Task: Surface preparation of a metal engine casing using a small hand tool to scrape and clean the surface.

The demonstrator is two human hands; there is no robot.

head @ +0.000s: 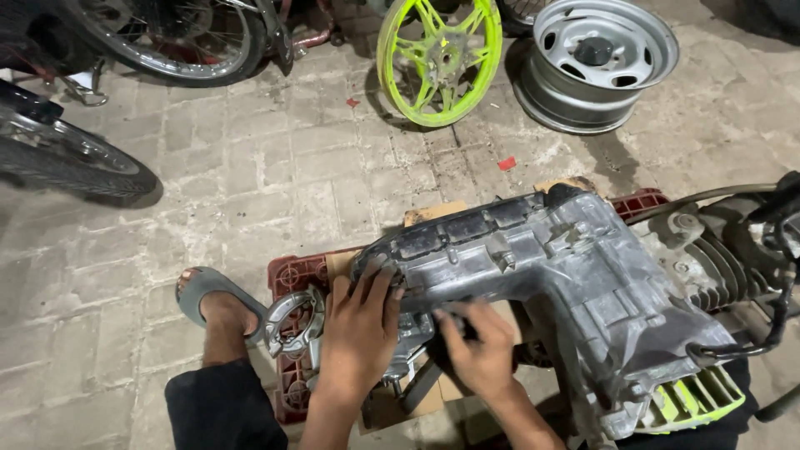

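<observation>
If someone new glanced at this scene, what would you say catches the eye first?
Most likely the big grey engine casing lying across a red crate in the middle, with the left hand and right hand resting on its near edge. Next, the neon-green wheel standing at the top, beside a silver rim on the paving.

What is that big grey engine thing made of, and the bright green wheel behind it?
The big grey engine casing looks like cast metal, probably aluminium: dull, grimy, with ribs and bolt bosses. The neon-green spoked wheel seems painted cast alloy, though its glossy colour hides the material. Both hands, left and right, rest on the casing.
</observation>
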